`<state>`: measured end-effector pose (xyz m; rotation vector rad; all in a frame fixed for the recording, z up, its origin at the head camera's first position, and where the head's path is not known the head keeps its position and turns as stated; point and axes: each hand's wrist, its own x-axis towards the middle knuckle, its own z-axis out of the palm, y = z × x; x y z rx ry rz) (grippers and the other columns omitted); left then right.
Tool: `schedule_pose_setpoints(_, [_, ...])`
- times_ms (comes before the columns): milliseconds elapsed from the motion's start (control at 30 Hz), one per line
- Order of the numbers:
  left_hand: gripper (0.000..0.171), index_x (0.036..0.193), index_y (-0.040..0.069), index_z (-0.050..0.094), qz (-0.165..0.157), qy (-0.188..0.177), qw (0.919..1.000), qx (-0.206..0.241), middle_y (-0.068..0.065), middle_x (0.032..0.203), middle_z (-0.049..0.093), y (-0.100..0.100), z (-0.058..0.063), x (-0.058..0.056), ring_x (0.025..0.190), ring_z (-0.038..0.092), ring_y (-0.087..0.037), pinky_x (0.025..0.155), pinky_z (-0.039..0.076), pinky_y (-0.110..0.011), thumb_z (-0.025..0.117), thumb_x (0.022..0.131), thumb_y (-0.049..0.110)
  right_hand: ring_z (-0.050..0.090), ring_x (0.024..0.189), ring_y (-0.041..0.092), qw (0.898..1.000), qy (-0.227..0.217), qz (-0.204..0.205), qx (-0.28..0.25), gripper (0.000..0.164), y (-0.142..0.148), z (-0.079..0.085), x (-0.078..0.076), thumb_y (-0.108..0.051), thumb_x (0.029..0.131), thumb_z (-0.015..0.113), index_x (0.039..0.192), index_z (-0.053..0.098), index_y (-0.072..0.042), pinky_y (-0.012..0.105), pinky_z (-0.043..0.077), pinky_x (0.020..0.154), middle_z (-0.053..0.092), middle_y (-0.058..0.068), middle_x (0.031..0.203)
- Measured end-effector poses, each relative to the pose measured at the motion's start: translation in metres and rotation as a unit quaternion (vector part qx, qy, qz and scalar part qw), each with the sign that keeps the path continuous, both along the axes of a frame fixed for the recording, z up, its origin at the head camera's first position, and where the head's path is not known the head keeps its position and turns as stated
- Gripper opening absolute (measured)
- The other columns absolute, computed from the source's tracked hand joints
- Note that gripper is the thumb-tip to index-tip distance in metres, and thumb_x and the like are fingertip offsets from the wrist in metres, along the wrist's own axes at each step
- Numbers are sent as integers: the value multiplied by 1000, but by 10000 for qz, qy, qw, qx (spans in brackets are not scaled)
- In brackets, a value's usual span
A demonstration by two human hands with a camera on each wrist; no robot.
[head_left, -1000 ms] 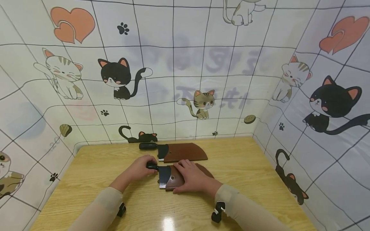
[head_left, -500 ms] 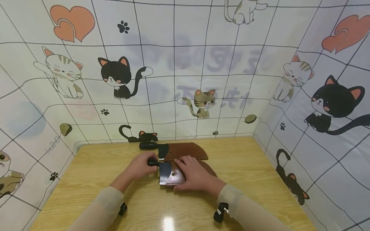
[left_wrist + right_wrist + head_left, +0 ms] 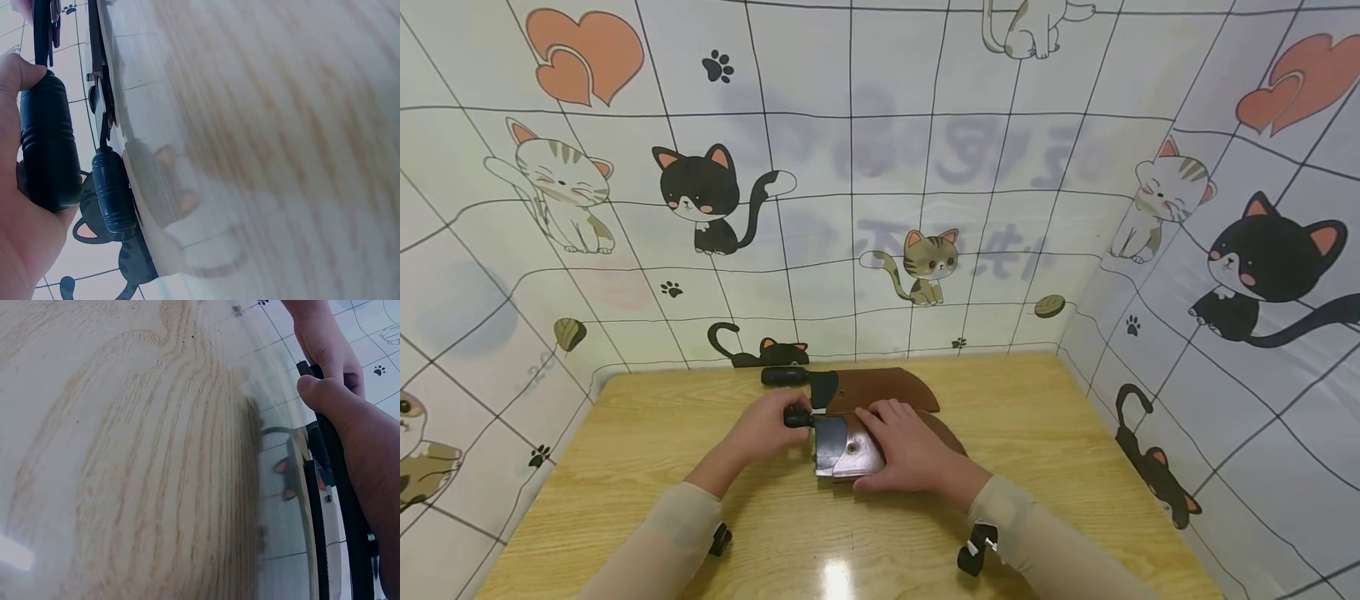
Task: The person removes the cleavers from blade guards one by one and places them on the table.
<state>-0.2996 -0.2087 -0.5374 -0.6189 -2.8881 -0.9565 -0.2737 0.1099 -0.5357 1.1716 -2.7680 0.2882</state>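
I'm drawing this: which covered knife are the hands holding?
The front knife, lower in the head view: the left hand grips its handle, the right hand its brown cover. The back knife is in neither hand.

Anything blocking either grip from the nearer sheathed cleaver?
Nothing visible. The left grip is around its black handle; the right grip holds its brown sheath. The other sheathed cleaver lies beyond it, not between.

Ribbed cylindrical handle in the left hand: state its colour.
The ribbed cylindrical handle is black; it shows best in the left wrist view.
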Motion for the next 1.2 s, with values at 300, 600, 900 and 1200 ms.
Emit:
schedule_pose_setpoints(300, [27, 108, 25, 74, 3, 111, 9999, -43, 6, 106, 70, 2, 4, 3, 94, 64, -16, 88, 56, -45, 90, 86, 22, 49, 138, 24, 9999, 70, -20, 112, 124, 3, 2, 2, -94, 81, 70, 170, 43, -12, 49, 39, 123, 51, 5, 151])
schedule_pose_setpoints(600, [28, 108, 25, 74, -22, 234, 9996, -126, 6, 106, 70, 5, 7, 5, 93, 64, -15, 86, 55, -45, 89, 85, 23, 50, 137, 24, 9997, 191, -24, 135, 123, 5, 5, 5, -94, 82, 68, 170, 44, -12, 49, 39, 123, 52, 5, 151])
schedule_pose_setpoints(900, [27, 109, 25, 74, -14, 202, 9997, -131, 6, 106, 70, 5, 8, 6, 94, 64, -15, 87, 56, -44, 89, 86, 23, 49, 140, 23, 9997, 81, -91, 221, 123, 5, 8, 7, -93, 82, 70, 171, 42, -14, 48, 37, 125, 51, 4, 152])
schedule_pose_setpoints(1200, [27, 109, 24, 75, 27, 180, 9997, -134, 5, 107, 70, 6, 11, 8, 94, 64, -16, 87, 56, -45, 89, 86, 23, 49, 139, 23, 9999, 37, -89, 100, 123, 5, 10, 8, -93, 81, 71, 171, 43, -13, 49, 38, 125, 52, 5, 151])
